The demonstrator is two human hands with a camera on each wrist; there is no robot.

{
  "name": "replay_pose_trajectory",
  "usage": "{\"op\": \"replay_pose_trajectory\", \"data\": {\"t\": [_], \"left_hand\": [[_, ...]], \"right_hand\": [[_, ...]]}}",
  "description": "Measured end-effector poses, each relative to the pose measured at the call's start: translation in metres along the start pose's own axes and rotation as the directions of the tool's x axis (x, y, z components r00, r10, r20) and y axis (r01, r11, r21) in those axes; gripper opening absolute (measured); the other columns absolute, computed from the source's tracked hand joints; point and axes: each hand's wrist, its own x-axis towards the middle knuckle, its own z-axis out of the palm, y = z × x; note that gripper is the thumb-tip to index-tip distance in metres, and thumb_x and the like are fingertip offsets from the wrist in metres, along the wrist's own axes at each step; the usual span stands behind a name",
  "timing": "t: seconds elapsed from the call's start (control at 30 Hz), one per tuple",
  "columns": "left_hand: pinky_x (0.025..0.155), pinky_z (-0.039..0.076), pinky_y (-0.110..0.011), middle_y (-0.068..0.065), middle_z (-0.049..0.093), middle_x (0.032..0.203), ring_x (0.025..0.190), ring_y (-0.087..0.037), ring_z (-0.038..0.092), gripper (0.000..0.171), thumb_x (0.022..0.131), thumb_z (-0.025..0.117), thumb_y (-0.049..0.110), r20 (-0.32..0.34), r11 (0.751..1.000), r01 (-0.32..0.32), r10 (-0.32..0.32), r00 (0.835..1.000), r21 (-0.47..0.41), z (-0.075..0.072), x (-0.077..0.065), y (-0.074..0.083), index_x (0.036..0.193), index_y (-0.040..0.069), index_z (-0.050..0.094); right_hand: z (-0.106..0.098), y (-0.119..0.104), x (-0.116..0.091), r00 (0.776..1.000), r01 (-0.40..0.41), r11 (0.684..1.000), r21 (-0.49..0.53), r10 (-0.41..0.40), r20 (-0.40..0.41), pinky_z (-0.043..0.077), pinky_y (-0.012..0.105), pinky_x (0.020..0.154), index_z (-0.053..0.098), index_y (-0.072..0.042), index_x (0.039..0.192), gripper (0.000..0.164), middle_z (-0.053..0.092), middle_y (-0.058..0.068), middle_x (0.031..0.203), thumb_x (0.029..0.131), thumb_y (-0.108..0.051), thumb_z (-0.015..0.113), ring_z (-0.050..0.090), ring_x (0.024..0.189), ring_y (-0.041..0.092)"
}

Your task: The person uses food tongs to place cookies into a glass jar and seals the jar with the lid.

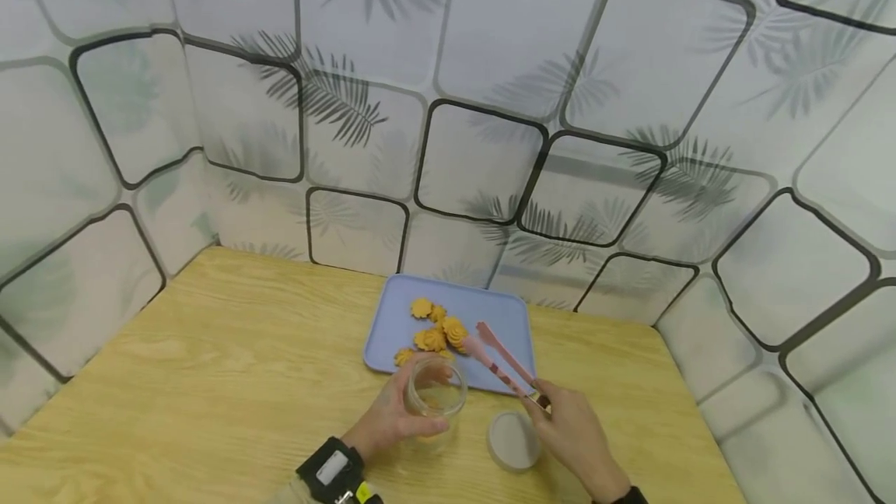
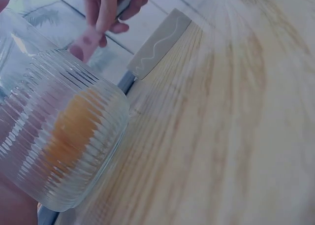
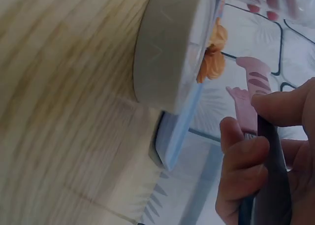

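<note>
My left hand (image 1: 400,414) is wrapped around a clear glass jar (image 1: 438,391), its open mouth facing up. In the left wrist view the jar's ribbed wall (image 2: 69,121) shows an orange shape through it. My right hand (image 1: 575,428) grips pink tongs (image 1: 498,368) by their dark handles, and the pink tips (image 3: 253,66) are apart with nothing between them. Those tips are over a light blue tray (image 1: 500,317), close to several orange-yellow swirl-shaped cookies (image 1: 429,339). A round pale lid (image 1: 514,440) lies on the table below my right hand.
The wood-grain table (image 1: 210,379) spreads out to the left and front of the tray. A patterned curtain (image 1: 364,138) with dark outlines and leaf prints rises behind the table and along both sides.
</note>
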Motion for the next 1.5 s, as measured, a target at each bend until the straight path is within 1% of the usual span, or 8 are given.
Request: {"op": "replay_pose_trajectory", "data": {"t": [0.17,0.43,0.8,0.97,1.13,1.2,1.33,1.5], "left_hand": [[0.111,0.04,-0.044,-0.028,0.057,0.135,0.126,-0.034,0.055,0.075,0.081,0.083,0.008,0.005,1.0,0.001,-0.001,1.0,-0.013,0.0,0.001,0.0,0.145,0.009,0.045],[0.112,0.038,-0.041,-0.029,0.054,0.138,0.129,-0.034,0.053,0.076,0.079,0.084,0.009,-0.003,0.999,0.043,-0.043,0.999,-0.034,0.0,0.0,0.001,0.145,0.012,0.046],[0.113,0.038,-0.037,-0.025,0.056,0.137,0.129,-0.038,0.052,0.075,0.081,0.083,0.01,-0.007,0.997,0.059,-0.059,0.998,-0.048,0.001,-0.003,0.001,0.146,0.011,0.046],[0.112,0.038,-0.043,-0.026,0.056,0.136,0.128,-0.036,0.053,0.074,0.081,0.083,0.009,0.003,0.999,0.032,-0.032,0.999,-0.038,0.0,-0.002,0.002,0.145,0.011,0.046],[0.112,0.039,-0.046,-0.027,0.056,0.135,0.127,-0.037,0.053,0.074,0.08,0.083,0.006,0.006,0.999,0.005,-0.004,1.0,-0.041,0.001,0.0,0.003,0.144,0.01,0.046],[0.112,0.039,-0.045,-0.029,0.055,0.135,0.127,-0.037,0.053,0.074,0.08,0.083,0.006,0.004,0.999,0.003,-0.003,1.0,-0.04,0.001,0.0,0.004,0.144,0.01,0.046],[0.113,0.038,-0.048,-0.029,0.055,0.135,0.127,-0.036,0.053,0.073,0.08,0.083,0.006,0.003,0.999,0.004,-0.004,1.0,-0.047,0.002,0.0,0.004,0.144,0.009,0.046],[0.112,0.039,-0.051,-0.026,0.056,0.135,0.126,-0.032,0.055,0.074,0.08,0.083,0.008,0.0,0.999,0.011,-0.011,1.0,-0.042,0.002,-0.001,0.003,0.144,0.009,0.046]], "right_hand": [[0.01,-0.002,0.015,0.999,0.037,0.995,-0.097,-0.035,0.022,0.044,0.025,0.053,0.071,0.0,0.117,0.032,0.07,0.0,0.078,0.093,-0.022,0.073,0.054,0.061,0.005],[0.017,-0.012,0.026,0.994,0.105,0.968,-0.228,-0.102,0.026,0.043,0.027,0.05,0.071,0.001,0.112,0.03,0.062,-0.002,0.07,0.093,-0.022,0.072,0.051,0.058,0.008],[0.017,-0.008,0.02,0.991,0.13,0.968,-0.217,-0.135,-0.009,0.034,0.024,0.048,0.076,-0.004,0.109,0.023,0.056,-0.007,0.064,0.091,-0.019,0.074,0.042,0.054,0.006],[0.011,-0.007,0.011,0.996,0.094,0.992,-0.085,-0.093,0.008,0.032,0.022,0.047,0.078,-0.008,0.103,0.016,0.063,-0.007,0.068,0.091,-0.018,0.075,0.041,0.052,0.005],[0.0,-0.008,0.001,0.999,-0.003,0.995,0.101,-0.001,0.041,0.052,0.027,0.062,0.076,-0.005,0.117,0.031,0.078,0.004,0.096,0.094,-0.024,0.074,0.064,0.072,0.012],[-0.005,-0.009,-0.003,0.998,-0.029,0.986,0.167,0.019,0.065,0.053,0.027,0.065,0.075,-0.004,0.119,0.033,0.078,0.005,0.093,0.094,-0.026,0.073,0.064,0.074,0.011],[-0.016,-0.011,-0.01,0.989,-0.079,0.944,0.321,0.033,0.146,0.041,0.022,0.05,0.073,0.0,0.122,0.035,0.072,0.001,0.074,0.096,-0.025,0.071,0.049,0.056,0.006],[-0.026,-0.014,-0.021,0.971,-0.138,0.889,0.438,0.034,0.237,0.04,0.022,0.046,0.072,0.001,0.12,0.034,0.07,0.006,0.076,0.099,-0.024,0.067,0.045,0.05,0.004]]}}
